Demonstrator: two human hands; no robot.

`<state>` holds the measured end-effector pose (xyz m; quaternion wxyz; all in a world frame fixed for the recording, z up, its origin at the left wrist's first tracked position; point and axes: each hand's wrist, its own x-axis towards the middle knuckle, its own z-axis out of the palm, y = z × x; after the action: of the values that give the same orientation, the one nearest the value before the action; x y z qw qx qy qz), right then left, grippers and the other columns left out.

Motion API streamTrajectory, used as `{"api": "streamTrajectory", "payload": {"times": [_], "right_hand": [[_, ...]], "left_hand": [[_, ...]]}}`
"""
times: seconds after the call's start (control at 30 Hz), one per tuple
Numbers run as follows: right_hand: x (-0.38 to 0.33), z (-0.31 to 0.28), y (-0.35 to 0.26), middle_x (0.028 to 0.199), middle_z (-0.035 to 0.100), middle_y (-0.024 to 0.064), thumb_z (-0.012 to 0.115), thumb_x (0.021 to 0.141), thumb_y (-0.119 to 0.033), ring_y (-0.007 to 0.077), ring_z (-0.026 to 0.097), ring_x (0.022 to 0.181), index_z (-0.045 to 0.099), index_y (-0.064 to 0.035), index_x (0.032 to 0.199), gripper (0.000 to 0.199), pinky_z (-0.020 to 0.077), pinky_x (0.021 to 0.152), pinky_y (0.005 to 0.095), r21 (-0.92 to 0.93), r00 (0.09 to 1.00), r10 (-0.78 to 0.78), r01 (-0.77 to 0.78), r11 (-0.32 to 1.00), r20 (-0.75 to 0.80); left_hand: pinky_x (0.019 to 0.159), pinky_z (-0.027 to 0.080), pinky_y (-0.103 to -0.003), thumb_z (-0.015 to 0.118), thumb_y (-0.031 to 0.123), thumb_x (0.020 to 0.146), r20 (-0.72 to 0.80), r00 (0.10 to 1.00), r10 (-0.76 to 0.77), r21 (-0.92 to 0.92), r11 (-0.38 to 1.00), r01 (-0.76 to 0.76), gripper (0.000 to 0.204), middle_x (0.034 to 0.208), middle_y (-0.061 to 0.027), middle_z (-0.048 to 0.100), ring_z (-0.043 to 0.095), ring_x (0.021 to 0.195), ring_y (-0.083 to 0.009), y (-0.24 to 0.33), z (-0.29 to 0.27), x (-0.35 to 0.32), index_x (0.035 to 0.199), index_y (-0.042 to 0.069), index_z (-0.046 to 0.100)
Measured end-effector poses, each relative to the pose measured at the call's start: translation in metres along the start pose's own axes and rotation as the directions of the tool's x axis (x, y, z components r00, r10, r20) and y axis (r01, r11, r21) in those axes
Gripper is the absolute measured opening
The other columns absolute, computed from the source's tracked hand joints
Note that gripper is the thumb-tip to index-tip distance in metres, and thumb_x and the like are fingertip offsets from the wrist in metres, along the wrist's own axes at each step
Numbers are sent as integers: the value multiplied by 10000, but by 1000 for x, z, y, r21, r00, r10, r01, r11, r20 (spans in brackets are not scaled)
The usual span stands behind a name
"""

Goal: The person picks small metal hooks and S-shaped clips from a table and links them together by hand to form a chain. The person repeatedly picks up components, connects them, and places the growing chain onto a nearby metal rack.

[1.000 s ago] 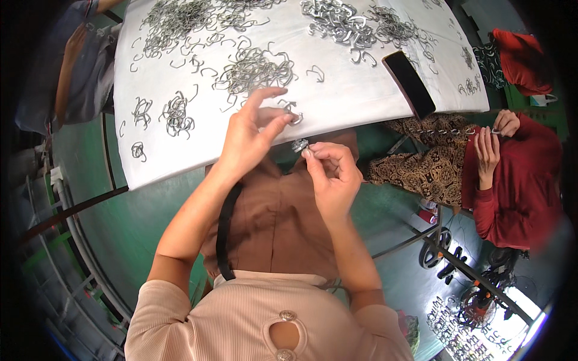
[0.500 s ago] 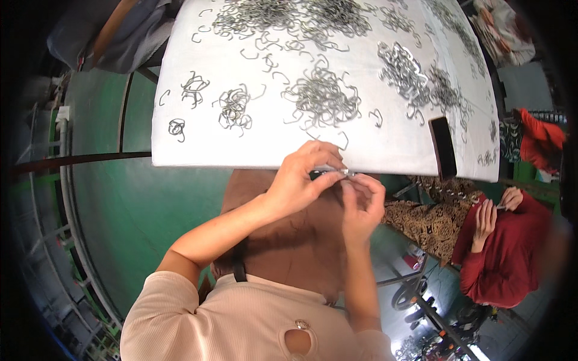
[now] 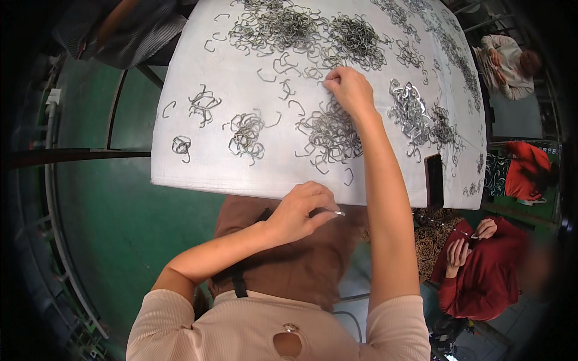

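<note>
A small metal piece (image 3: 338, 213) sits pinched in the fingertips of the left hand (image 3: 299, 212), held just off the near edge of the white table (image 3: 198, 168). The right hand (image 3: 349, 90) reaches out over mid-table, fingers curled down onto the tangled wire hooks (image 3: 330, 133) (whether it grips any, I cannot tell). A dark phone (image 3: 434, 180) lies by the near right corner.
</note>
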<state>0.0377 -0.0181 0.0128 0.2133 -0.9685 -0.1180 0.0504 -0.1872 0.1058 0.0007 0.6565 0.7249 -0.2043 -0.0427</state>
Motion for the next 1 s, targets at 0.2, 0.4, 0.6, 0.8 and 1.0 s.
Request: {"api": "streamTrajectory", "payload": {"times": [0.2, 0.4, 0.6, 0.8, 1.0], "right_hand": [[-13, -1, -2, 935, 673, 146, 657, 826, -156, 338, 635, 886, 657, -51, 892, 124, 490, 780, 425, -93, 998, -54, 51, 994, -26], [-154, -39, 2, 905, 670, 92, 648, 841, -43, 187, 664, 788, 620, -10, 947, 115, 509, 650, 309, 570, 963, 107, 55, 820, -247], [-284, -47, -27, 917, 642, 111, 651, 834, 78, 162, 657, 828, 529, 49, 1050, 249, 545, 740, 251, 932, 845, 506, -25, 361, -174], [-303, -24, -26, 943, 647, 126, 637, 839, 103, 155, 659, 865, 526, 37, 999, 205, 546, 768, 243, 939, 762, 580, 105, 327, -287], [-306, -23, -16, 958, 647, 126, 655, 841, 76, 145, 658, 856, 542, 33, 967, 175, 549, 721, 238, 883, 709, 560, 196, 426, -428]], "left_hand": [[818, 464, -354, 727, 37, 747, 3, 1000, 27, 42, 999, -27, 149, 899, -69, 657, 620, 891, -254, 1, -1, 1, 883, 66, 672], [804, 480, -340, 724, 22, 746, 11, 999, 33, 81, 996, -34, 151, 893, -84, 683, 645, 873, -250, 4, 13, 5, 889, 49, 685], [771, 487, -328, 719, 23, 752, -22, 999, 25, 129, 991, -22, 128, 890, -91, 690, 642, 836, -229, 15, 23, 10, 877, 37, 696], [814, 476, -320, 724, 27, 748, 31, 998, 46, 192, 980, -51, 120, 892, -100, 690, 648, 869, -225, 27, 39, 16, 864, 20, 694], [821, 474, -358, 710, 60, 762, 78, 991, 109, 152, 981, -120, 161, 909, -101, 689, 640, 866, -264, 27, 52, 28, 922, 52, 698]]}}
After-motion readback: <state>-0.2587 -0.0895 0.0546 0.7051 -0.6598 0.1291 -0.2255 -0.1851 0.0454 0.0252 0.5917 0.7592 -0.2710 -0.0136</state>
